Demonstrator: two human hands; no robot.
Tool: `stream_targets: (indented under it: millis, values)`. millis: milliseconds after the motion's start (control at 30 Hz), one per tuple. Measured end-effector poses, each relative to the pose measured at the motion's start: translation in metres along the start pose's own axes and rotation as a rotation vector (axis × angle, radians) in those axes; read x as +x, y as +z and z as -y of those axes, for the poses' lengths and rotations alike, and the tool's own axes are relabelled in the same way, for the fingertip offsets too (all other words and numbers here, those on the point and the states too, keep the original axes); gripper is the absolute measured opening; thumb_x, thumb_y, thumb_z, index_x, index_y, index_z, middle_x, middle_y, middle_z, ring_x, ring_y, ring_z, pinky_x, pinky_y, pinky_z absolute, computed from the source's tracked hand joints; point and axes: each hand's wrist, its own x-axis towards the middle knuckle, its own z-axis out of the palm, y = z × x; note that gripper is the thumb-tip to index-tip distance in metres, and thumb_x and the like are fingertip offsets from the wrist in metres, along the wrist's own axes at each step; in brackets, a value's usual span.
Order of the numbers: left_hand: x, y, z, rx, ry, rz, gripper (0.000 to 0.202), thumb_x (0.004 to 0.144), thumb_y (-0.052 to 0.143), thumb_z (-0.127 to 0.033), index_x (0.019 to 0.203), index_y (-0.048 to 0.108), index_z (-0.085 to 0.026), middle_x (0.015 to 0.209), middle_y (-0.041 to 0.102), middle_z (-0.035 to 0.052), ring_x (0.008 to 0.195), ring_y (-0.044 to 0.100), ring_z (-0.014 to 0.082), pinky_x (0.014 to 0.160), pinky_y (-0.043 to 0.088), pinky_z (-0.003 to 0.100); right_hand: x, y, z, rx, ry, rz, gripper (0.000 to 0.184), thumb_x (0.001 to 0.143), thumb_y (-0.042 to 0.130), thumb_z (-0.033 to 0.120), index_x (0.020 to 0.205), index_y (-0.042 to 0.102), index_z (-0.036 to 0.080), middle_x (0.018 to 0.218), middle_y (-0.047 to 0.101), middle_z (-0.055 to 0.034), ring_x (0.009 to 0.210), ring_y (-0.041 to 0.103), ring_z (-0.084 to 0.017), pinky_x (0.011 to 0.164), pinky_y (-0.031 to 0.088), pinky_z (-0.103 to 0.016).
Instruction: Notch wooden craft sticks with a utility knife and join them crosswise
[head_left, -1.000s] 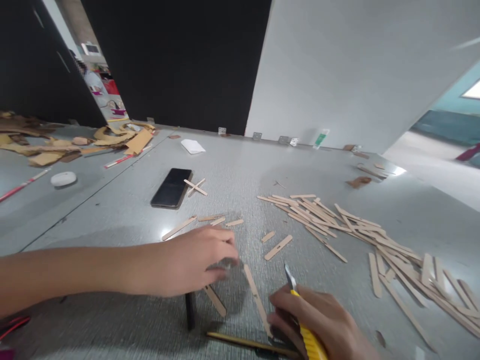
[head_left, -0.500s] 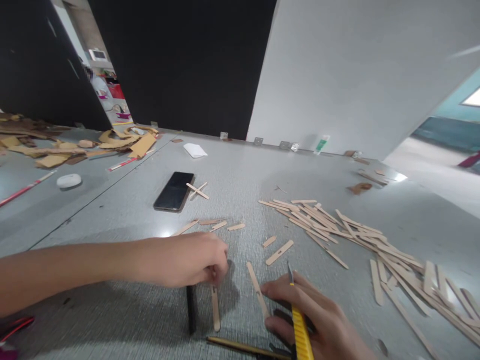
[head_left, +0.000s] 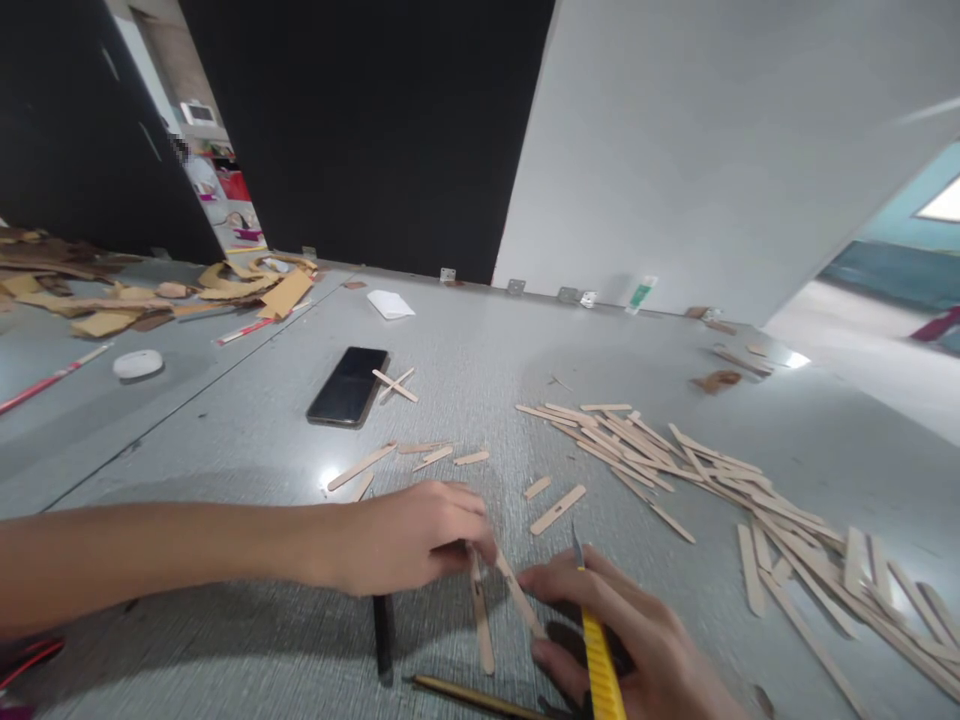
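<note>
My left hand [head_left: 435, 540] is closed, fingertips pinching the upper end of a slotted popsicle stick [head_left: 482, 625] that hangs down toward me. Right beside it, a second popsicle stick [head_left: 520, 597] slants between the two hands; its upper end meets my left fingertips and its lower part lies by my right thumb and index finger. In my right hand [head_left: 622, 620] is a yellow utility knife [head_left: 600, 655], its blade pointing up and away. Below the left hand is a black stick-like object [head_left: 382, 635]; a thin brass-coloured pen-like object [head_left: 472, 695] lies at the front.
A loose pile of popsicle sticks [head_left: 720, 480] spreads over the right side. Cut pieces [head_left: 559, 509] lie ahead of my hands. Further back are a phone [head_left: 349, 387], two crossed sticks [head_left: 395, 385], a white case [head_left: 138, 364] and cardboard scraps [head_left: 247, 285]. Black and white panels [head_left: 637, 150] stand behind.
My left hand has moved right with its popsicle stick, bringing it beside the other stick. My right hand stays nearly in place with the knife.
</note>
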Motion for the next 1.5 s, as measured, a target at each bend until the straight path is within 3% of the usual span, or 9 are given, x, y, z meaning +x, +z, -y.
stream_targets:
  millis: [300, 433, 533, 667, 800, 933, 1133, 1333, 1500]
  values:
    - [0.0, 0.001, 0.005, -0.004, -0.016, 0.001, 0.018, 0.1, 0.063, -0.005, 0.106, 0.074, -0.018, 0.103, 0.076, 0.0063, 0.099, 0.072, 0.019, 0.089, 0.054, 0.03, -0.01, -0.02, -0.001, -0.168, -0.047, 0.022, 0.036, 0.105, 0.045, 0.009, 0.136, 0.052, 0.025, 0.086, 0.068, -0.0027, 0.069, 0.068, -0.02, 0.059, 0.054, -0.03]
    - [-0.002, 0.0, 0.004, 0.001, -0.033, 0.0, 0.019, 0.102, 0.061, -0.008, 0.114, 0.071, -0.018, 0.106, 0.076, 0.0083, 0.1, 0.071, 0.02, 0.089, 0.055, 0.032, 0.016, -0.056, -0.004, -0.154, -0.002, 0.066, 0.039, 0.107, 0.043, 0.011, 0.137, 0.052, 0.034, 0.11, 0.073, -0.0043, 0.088, 0.075, -0.02, 0.075, 0.058, -0.029]
    - [-0.003, 0.0, 0.004, 0.004, -0.026, -0.003, 0.02, 0.102, 0.059, -0.009, 0.118, 0.07, -0.017, 0.109, 0.075, 0.0098, 0.102, 0.071, 0.0203, 0.09, 0.055, 0.033, 0.045, -0.069, -0.003, -0.061, -0.003, 0.285, 0.026, 0.105, 0.05, 0.011, 0.117, 0.059, 0.032, 0.102, 0.073, -0.001, 0.087, 0.072, -0.019, 0.076, 0.054, -0.03]
    - [-0.002, 0.004, 0.006, 0.005, -0.006, -0.022, 0.02, 0.103, 0.059, -0.007, 0.112, 0.073, -0.018, 0.112, 0.075, 0.0106, 0.107, 0.071, 0.0216, 0.094, 0.055, 0.034, 0.071, -0.06, -0.005, -0.012, 0.002, 0.296, 0.03, 0.091, 0.061, 0.002, 0.103, 0.066, 0.029, 0.095, 0.071, 0.0003, 0.083, 0.069, -0.019, 0.071, 0.05, -0.029]
    - [-0.001, 0.006, 0.008, -0.001, 0.01, -0.031, 0.02, 0.103, 0.059, -0.006, 0.11, 0.074, -0.018, 0.109, 0.075, 0.0092, 0.105, 0.072, 0.0206, 0.094, 0.056, 0.032, 0.067, -0.055, -0.01, 0.041, 0.11, 0.077, 0.008, 0.103, 0.06, 0.022, 0.097, 0.058, 0.027, 0.091, 0.075, -0.0025, 0.078, 0.071, -0.021, 0.07, 0.054, -0.033]
    - [-0.001, 0.008, 0.008, -0.002, 0.032, -0.047, 0.022, 0.101, 0.059, -0.003, 0.107, 0.074, -0.018, 0.104, 0.075, 0.0077, 0.102, 0.071, 0.0194, 0.091, 0.055, 0.03, 0.041, -0.051, -0.008, 0.099, 0.191, -0.124, 0.023, 0.11, 0.048, 0.032, 0.087, 0.047, 0.029, 0.078, 0.07, -0.0019, 0.068, 0.071, -0.023, 0.059, 0.056, -0.033]
    - [-0.001, 0.015, 0.01, 0.023, 0.062, -0.083, 0.024, 0.101, 0.058, -0.003, 0.108, 0.074, -0.018, 0.105, 0.075, 0.0077, 0.103, 0.07, 0.02, 0.091, 0.056, 0.031, 0.007, -0.02, -0.004, 0.054, 0.127, -0.08, 0.014, 0.097, 0.073, 0.022, 0.11, 0.072, 0.026, 0.088, 0.072, -0.0016, 0.074, 0.071, -0.021, 0.067, 0.057, -0.032]
    - [-0.001, 0.017, 0.01, 0.073, 0.085, -0.092, 0.023, 0.102, 0.057, -0.005, 0.105, 0.074, -0.019, 0.111, 0.074, 0.0074, 0.107, 0.068, 0.0193, 0.093, 0.056, 0.032, 0.003, -0.01, -0.003, 0.035, 0.137, -0.007, 0.044, 0.095, 0.075, 0.014, 0.134, 0.063, 0.029, 0.106, 0.071, -0.0039, 0.089, 0.074, -0.021, 0.077, 0.06, -0.031]
    - [0.0, 0.015, 0.004, 0.179, 0.121, -0.045, 0.03, 0.096, 0.057, -0.002, 0.115, 0.073, -0.018, 0.122, 0.074, 0.0108, 0.118, 0.063, 0.0265, 0.104, 0.051, 0.043, 0.0, -0.003, -0.005, 0.044, 0.123, -0.002, 0.019, 0.104, 0.07, 0.024, 0.12, 0.063, 0.029, 0.099, 0.068, -0.0004, 0.082, 0.072, -0.018, 0.074, 0.058, -0.029]
